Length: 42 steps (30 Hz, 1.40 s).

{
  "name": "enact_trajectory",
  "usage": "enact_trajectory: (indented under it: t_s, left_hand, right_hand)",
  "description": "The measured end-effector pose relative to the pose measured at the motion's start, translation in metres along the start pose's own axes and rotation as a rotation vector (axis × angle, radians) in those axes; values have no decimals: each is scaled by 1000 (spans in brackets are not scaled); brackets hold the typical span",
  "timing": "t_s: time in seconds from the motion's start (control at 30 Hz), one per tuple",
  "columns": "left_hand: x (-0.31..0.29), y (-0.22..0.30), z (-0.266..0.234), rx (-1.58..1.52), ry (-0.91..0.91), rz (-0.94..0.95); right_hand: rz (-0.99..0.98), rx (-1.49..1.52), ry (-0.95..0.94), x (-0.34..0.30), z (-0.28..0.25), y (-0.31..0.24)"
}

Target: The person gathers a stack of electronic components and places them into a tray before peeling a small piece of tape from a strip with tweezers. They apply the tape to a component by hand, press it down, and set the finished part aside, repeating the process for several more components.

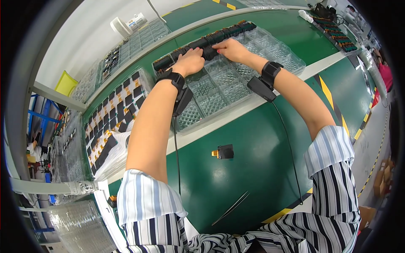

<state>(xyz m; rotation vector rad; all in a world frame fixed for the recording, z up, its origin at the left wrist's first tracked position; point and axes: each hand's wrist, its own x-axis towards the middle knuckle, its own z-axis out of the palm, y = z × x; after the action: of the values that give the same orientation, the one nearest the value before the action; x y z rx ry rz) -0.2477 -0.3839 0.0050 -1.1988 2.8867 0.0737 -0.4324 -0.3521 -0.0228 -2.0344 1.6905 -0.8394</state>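
A clear plastic compartment tray [219,84] lies across the far side of the bench, with a row of black flat modules [228,31] along its back compartments. My left hand [190,62] reaches over the row, fingertips on the left edge of one black module [209,53] that sits slightly in front of the others. At that module's right edge, my right hand [233,49] pinches with index finger and thumb, its other fingers curled. The undersides of both grips are hidden. Alone on the green mat lies another black module [225,152] with an orange flex tab.
Tweezers [230,208] lie near the front edge. At left, a white-lined tray [110,122] holds several black modules with orange tabs. Cables hang from black wrist devices [262,87]. A dark tray of parts [335,36] stands far right, a white fan [120,27] behind.
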Motion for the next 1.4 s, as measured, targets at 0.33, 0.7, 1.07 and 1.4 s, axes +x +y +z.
enact_trajectory:
  t_s: [0.33, 0.7, 1.07, 1.4]
  left_hand:
    - [-16, -11, -48, -445, -58, -114]
    - [-64, 9, -100, -393, -144, 21]
    - [-289, 82, -156, -360, -164, 217]
    - [-453, 131, -124, -594, -183, -190]
  right_hand:
    - [23, 23, -97, 7, -7, -10]
    - [-85, -356, -239, 33, -6, -37]
    - [-116, -451, -369, 38, -5, -57]
    - [-269, -466, 85, 45, -7, -24]
